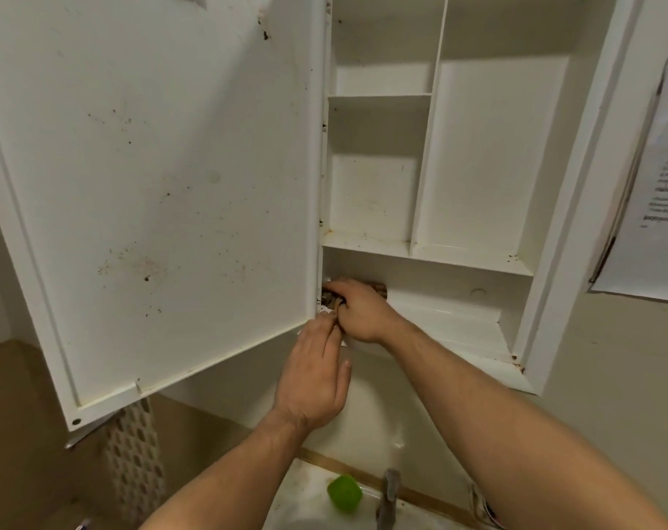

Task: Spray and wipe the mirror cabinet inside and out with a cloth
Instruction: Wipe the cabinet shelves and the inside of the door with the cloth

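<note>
The white mirror cabinet hangs on the wall with its door swung open to the left; the door's inner face is speckled with dark spots. My right hand reaches into the left end of the bottom shelf by the hinge and grips a brownish cloth, most of it hidden under the fingers. My left hand is just below, fingers fairly straight, fingertips touching the cabinet's lower edge near a bit of white material. No spray bottle is visible.
Below are a sink with a metal tap and a green object on its rim. A perforated beige panel hangs under the door. A printed paper is on the wall at right.
</note>
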Demonstrator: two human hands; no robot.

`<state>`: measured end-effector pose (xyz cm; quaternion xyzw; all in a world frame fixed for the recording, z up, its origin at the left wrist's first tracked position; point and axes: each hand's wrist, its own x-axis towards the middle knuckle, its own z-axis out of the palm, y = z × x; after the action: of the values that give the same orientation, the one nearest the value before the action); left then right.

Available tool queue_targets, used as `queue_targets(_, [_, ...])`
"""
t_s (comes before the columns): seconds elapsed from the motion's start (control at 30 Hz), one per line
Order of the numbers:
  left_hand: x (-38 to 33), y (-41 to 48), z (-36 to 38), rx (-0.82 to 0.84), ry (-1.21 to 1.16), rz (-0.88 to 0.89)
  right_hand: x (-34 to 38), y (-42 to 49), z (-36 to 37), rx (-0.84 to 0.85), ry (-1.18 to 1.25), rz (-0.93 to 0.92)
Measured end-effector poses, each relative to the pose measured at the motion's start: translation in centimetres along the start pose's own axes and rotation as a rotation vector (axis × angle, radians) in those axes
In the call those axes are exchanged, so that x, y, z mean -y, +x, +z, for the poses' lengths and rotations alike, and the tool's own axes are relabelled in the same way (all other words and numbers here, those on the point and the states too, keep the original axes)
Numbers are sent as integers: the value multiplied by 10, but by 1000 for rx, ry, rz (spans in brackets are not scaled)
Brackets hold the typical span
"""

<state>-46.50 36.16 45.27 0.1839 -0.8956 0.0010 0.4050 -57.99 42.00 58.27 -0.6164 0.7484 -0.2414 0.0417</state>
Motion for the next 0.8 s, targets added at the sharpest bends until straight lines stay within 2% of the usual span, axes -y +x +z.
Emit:
queue_targets(0.07, [5,-12,1,39,111,49,-6,3,-4,20,-114,-40])
queue_targets(0.17, [11,-14,-7,35,134,55,-13,12,-15,-23,-422,115])
queue_targets(0.2, [10,-10,-11,22,114,48,-11,17,-17,-82,-397,184])
queue_targets(0.27, [7,-4,-16,17,71,31,-2,24,-12,-181,-181,248])
queue_targets(0.33, [3,-1,-20,3,28,15,2,25,-1,-237,-26,196])
queue_targets(0.43, [1,1,-20,-14,4,-2,1,12,-2,-104,-67,4])
queue_targets(0.5, [0,1,-22,-4,0,-14,-4,2,-23,13,-183,0])
queue_targets(0.57, [1,0,-23,2,-3,-22,-15,-3,-50,96,-278,152])
queue_targets(0.67, [-1,-4,-22,2,-19,-40,-26,-22,-72,236,-397,484])
queue_targets(0.73, [-4,-2,-23,-34,-51,-58,-25,-23,-59,169,-574,426])
queue_targets(0.8, [-7,5,-27,-49,-77,-86,-14,-21,-31,-12,-395,226])
